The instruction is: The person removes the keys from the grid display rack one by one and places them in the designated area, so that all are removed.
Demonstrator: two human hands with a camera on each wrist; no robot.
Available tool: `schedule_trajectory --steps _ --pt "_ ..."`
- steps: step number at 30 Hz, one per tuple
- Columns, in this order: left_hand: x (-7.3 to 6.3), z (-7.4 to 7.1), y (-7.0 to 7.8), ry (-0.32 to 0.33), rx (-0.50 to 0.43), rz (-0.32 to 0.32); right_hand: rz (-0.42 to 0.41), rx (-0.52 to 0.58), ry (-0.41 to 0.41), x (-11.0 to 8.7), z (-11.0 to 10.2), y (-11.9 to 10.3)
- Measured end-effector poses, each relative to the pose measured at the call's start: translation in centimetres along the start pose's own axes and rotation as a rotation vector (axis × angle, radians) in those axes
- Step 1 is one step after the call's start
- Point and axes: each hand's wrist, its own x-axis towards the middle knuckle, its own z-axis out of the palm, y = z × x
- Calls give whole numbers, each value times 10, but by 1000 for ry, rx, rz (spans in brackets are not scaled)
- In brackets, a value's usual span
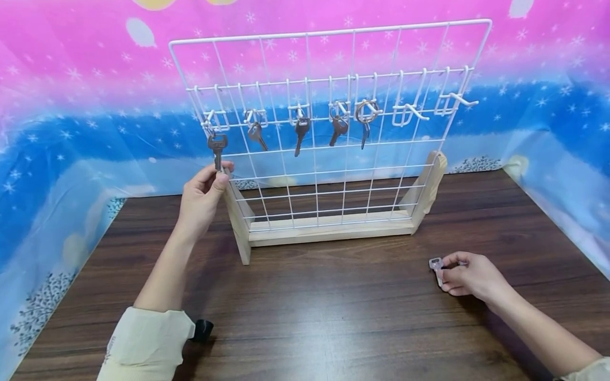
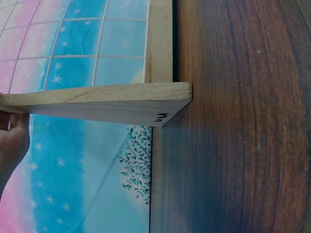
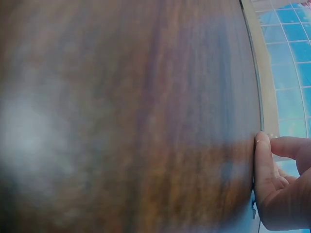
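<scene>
A white wire grid rack point(image 1: 329, 170) stands on a wooden base point(image 1: 329, 230). My left hand point(image 1: 200, 198) grips the upper end of its left wooden side panel point(image 1: 238, 222). In the left wrist view, the fingers of the left hand point(image 2: 12, 141) lie at the far end of that panel point(image 2: 121, 97). A silver key point(image 1: 436, 264) is pinched between the thumb and fingers of my right hand point(image 1: 476, 278), low over the table in front of the rack's right end. Only part of the right hand point(image 3: 284, 184) shows in the right wrist view.
Several keys hang from white hooks along the grid, among them a key point(image 1: 217, 145) just above the left hand. Two more hooks point(image 1: 410, 114) stick out at the right. Behind the dark wooden table point(image 1: 324, 296) hangs a pink and blue cloth point(image 1: 86, 127).
</scene>
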Motion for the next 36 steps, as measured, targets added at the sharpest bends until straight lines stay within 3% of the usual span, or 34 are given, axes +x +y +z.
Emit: schedule_trajectory --steps 22,29,36 --pt "2 1 0 -1 -3 6 2 -125 65 0 0 -9" --pt "1 0 -1 4 8 6 -93 -201 119 -3 -12 -25" --pt "1 0 -2 11 13 12 -190 -157 145 -5 -19 -50"
